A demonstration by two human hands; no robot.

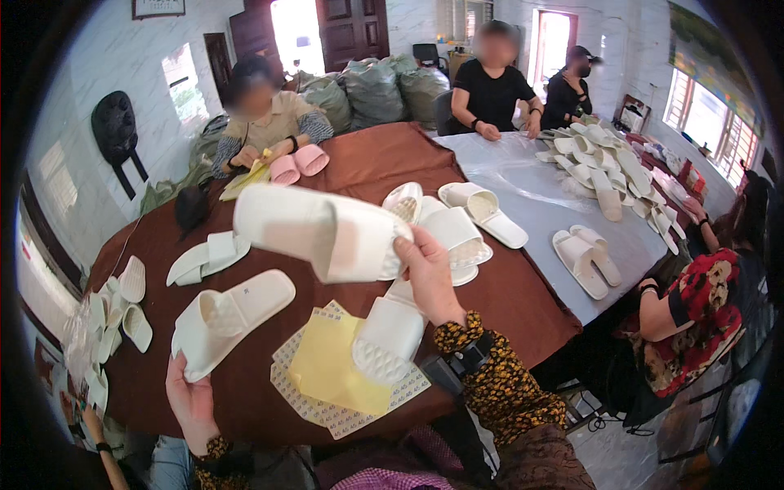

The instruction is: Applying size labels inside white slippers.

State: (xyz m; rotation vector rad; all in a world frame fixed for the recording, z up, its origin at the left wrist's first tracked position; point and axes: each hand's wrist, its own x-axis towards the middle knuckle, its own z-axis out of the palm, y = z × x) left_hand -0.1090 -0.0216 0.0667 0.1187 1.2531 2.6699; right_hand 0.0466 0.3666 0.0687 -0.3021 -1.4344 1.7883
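The right hand is raised above the brown table and closes around the heel end of a white slipper, with the thumb on the near side and the fingers behind it; the slipper goes out to the left of this grip, almost level, with its strap band turned toward the camera. The left hand is lower and nearer to the body, and it holds a second white slipper by its toe end from below, so this slipper points up and to the right from the palm, with its open strap facing up. Between the two hands, under the right wrist, a third white slipper lies with its patterned sole up, on top of a yellow sheet, and this sheet lies on a sheet of small stickers. Beyond the right hand several more white slippers are on the cloth, close together. To the left of the left hand a small group of white soles lies near the table edge. Across the table, other people sit and work, one of them with a pink pair.
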